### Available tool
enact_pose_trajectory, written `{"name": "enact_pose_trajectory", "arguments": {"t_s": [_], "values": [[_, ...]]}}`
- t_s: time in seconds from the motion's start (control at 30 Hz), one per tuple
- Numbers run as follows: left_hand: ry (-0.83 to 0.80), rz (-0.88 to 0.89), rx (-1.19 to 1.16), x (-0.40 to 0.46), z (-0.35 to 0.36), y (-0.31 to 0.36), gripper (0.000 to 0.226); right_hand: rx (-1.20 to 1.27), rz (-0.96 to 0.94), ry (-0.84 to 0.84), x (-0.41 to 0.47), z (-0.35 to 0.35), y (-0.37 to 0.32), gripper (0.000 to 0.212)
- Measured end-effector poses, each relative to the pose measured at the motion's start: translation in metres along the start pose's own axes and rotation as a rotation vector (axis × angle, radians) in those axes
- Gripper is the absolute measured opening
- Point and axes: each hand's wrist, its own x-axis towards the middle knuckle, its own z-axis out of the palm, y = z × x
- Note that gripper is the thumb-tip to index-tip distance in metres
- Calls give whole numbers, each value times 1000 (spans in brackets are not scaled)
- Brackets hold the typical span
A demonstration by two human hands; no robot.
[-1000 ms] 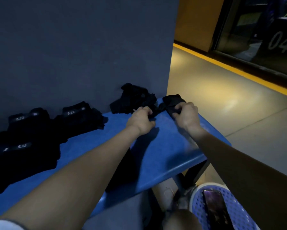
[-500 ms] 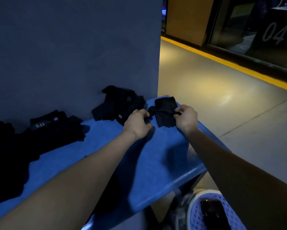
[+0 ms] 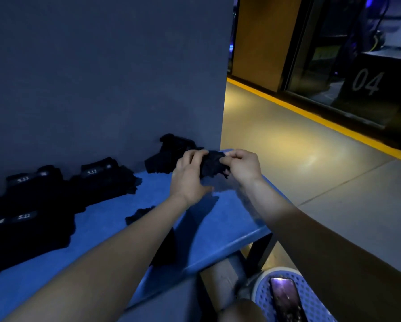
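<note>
Black cloth (image 3: 212,165) is held bunched — pinched at one edge by the left grip (image 3: 190,175), at the other by the right grip (image 3: 241,167) — over the far end of the blue counter (image 3: 218,217).

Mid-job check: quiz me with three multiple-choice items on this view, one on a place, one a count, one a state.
1. Where is the phone? A. on the floor B. on the stool C. in a pocket
2. How many "5.11" labels show? A. one B. six C. three
3. The cloth is: A. pinched by both hands B. lying flat C. hung on a hook

1 B: it lies on that perforated blue top, lower right.
2 C: three white prints show on the black pile.
3 A: left hand and right hand pinch it over the table.
</note>
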Motion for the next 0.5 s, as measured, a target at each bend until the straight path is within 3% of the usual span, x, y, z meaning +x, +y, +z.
{"name": "enact_pose_trajectory", "arguments": {"t_s": [0.1,0.27,0.4,0.5], "values": [[161,48,-61,-16,-21,-12,46,85,37,-106,-25,10,-10,14],[172,-112,-357,-48,-55,-32,17,220,54,-294,-57,31,-23,21],[168,-308,-674,-72,-77,-49,11,77,-50,-402,-73,43,-14,16],[121,-424,-938,-86,-93,-63,15,-99,-49,-520,-83,57,-1,49]]}}
